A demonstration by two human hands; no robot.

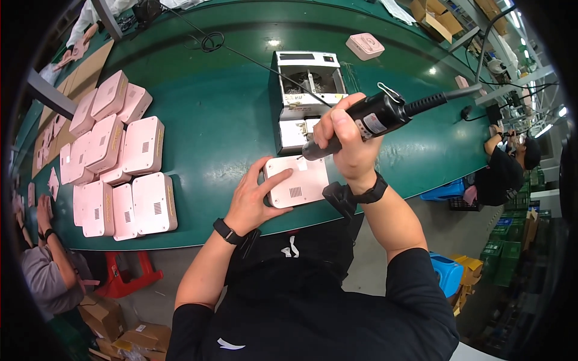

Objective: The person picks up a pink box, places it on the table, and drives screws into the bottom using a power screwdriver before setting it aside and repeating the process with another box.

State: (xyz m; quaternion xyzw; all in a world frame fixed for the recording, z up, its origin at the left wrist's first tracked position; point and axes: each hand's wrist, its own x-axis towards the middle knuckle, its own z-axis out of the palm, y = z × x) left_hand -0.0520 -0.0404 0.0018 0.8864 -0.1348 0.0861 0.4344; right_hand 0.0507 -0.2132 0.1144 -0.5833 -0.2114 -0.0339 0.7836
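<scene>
My right hand [351,135] is wrapped around a black electric screwdriver [385,114], whose cord runs off to the upper right. The tool's grey nose slants down to the left, its bit close to the far edge of a pale pink plastic case [313,183]. I cannot tell whether the bit touches a screw. My left hand [253,198] grips the case at its left side, index finger across the top and thumb along the near edge. The case lies flat, showing a vent grille and a small white label. Just beyond it stands a screw feeder [307,105] with loose screws inside.
Several pink cases [117,159] are stacked at the left of the green table [211,132]. Another pink case [365,46] lies at the far side. A thin black cable [253,60] crosses the table to the feeder. Other people work at left and right; blue bins [445,274] stand below.
</scene>
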